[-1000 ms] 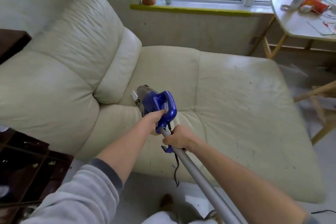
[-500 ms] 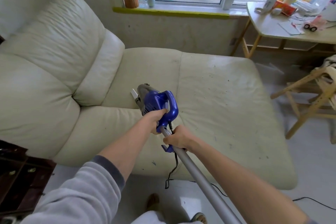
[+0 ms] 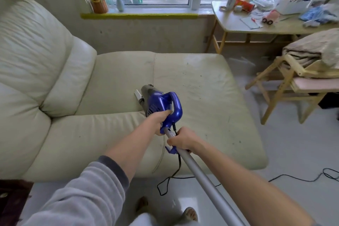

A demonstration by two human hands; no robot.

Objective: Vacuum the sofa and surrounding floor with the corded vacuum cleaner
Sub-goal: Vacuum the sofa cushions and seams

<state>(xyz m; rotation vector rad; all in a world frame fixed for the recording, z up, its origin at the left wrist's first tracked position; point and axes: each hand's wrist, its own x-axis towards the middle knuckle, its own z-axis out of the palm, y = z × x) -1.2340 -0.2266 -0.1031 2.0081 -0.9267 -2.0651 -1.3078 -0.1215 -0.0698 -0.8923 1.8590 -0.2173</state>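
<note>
A person stands at the front edge of the sofa (image 3: 192,86) and holds the vacuum cleaner (image 3: 159,102) out over the seat. The left hand (image 3: 161,117) is curled round the blue handle (image 3: 175,108), and it is the hand closer to the nozzle (image 3: 138,95). The right hand (image 3: 181,140) is wrapped tight round the grey tube (image 3: 201,172) just behind it. The vacuum is long and points away from the person, toward the back corner of the seat by the big cushion (image 3: 60,82). Its nozzle touches or nearly touches the seat; I cannot tell which. Little dark crumbs (image 3: 194,77) lie to the right of the nozzle, so I think it must swing that way next. The black cord (image 3: 174,176) hangs down to the floor (image 3: 293,148) at the sofa's front edge.
</note>
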